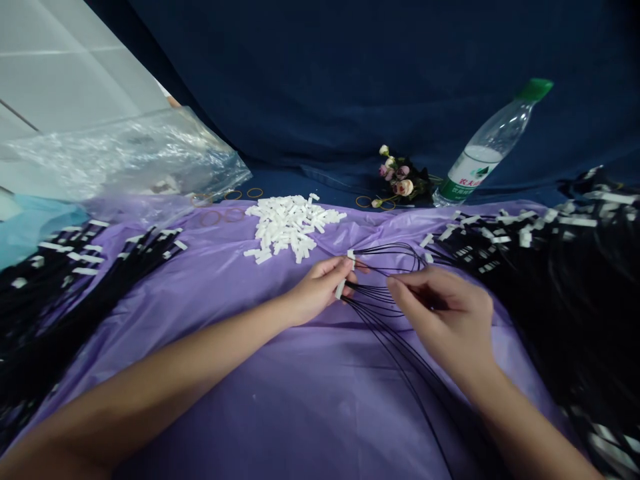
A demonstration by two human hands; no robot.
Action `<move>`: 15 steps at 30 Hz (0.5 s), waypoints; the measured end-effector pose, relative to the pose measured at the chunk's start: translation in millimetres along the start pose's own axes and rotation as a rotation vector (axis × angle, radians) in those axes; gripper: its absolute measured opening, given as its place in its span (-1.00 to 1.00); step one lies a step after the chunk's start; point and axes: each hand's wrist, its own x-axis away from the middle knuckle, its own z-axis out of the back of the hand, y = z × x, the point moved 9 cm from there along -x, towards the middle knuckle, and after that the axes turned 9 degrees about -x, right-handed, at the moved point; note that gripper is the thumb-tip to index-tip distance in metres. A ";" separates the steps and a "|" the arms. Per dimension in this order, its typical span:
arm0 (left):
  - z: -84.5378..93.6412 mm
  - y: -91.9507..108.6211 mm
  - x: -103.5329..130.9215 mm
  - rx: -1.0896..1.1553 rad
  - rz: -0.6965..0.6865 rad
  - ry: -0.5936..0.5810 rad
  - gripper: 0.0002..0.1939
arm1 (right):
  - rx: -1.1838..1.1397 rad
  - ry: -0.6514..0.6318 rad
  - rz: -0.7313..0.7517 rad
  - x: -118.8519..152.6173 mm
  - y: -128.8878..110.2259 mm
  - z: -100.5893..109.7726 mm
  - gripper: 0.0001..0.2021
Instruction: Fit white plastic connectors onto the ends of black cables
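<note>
Two forearms [180,367] nearest, reaching in over the near corners of the purple cover [300,413]. White connector [341,289] held up over the cover, a little right of its middle; thumb crosses it, so one strip or two pieces cannot be told. Left hand [316,290]: thumb and fingers closed on it. Right hand [450,303]: thumb and forefinger pinched together, apparently on one of the black wires [380,320] running from the connector; tips partly hidden. Risks, by judgement: wires crossing and snagging because they fan loosely; one pulled loose by a tug; connector twisting, since the grip is narrow. Around: heap of white pieces [287,223] toward the far edge, beyond the left hand. Wire bundles along the left edge [120,280] and right edge [540,320]; the right-hand ones crowd the right arm and could catch trailing wires. By the far edge: rubber bands [255,193], clear bag [150,153] at the far left corner, flowers [403,187], tilted-looking bottle [473,167], all out of the hands' way.
</note>
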 end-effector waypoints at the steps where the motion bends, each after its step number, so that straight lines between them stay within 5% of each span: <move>1: -0.1 0.4 0.2 0.007 -0.001 0.000 -0.66 | 0.095 -0.007 0.055 2.3 -6.1 -1.7 -0.91; 15: -4.3 6.6 1.5 0.073 -0.012 -0.033 -0.68 | 0.196 0.058 0.133 5.1 -16.6 2.4 -0.83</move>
